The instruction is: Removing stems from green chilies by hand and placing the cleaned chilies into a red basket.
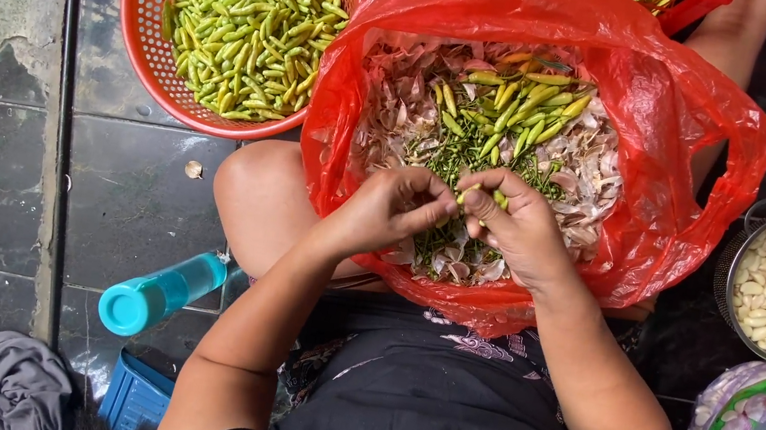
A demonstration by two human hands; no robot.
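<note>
While the red plastic bag [678,138] sits open on the person's lap, both hands meet just over its near edge, working on a small chilli [473,196] of pale yellow-green. The left hand [389,208] is closed in a pinch, thumb and fingers pressed on one end of the chilli, and the right hand [523,228] is curled around a few more chillies, its fingertips holding the other end. Inside the bag lie papery garlic skins [590,180], a scatter of thin green stems [457,160] and a small heap of chillies [520,109] towards its far side. Beyond the bag's far left corner stands a red basket [138,57] full of green and yellow chillies, and off the bag's right side a metal strainer [733,298] holds peeled garlic cloves. A teal bottle [159,293] lies on the dark floor tiles, near the bag's lower left side. Judging by the loose stems, the step in hand seems to be pinching the stalk off this chilli; the next move would call for a short, firm pull with the left fingertips while the right hand holds the body steady.
</note>
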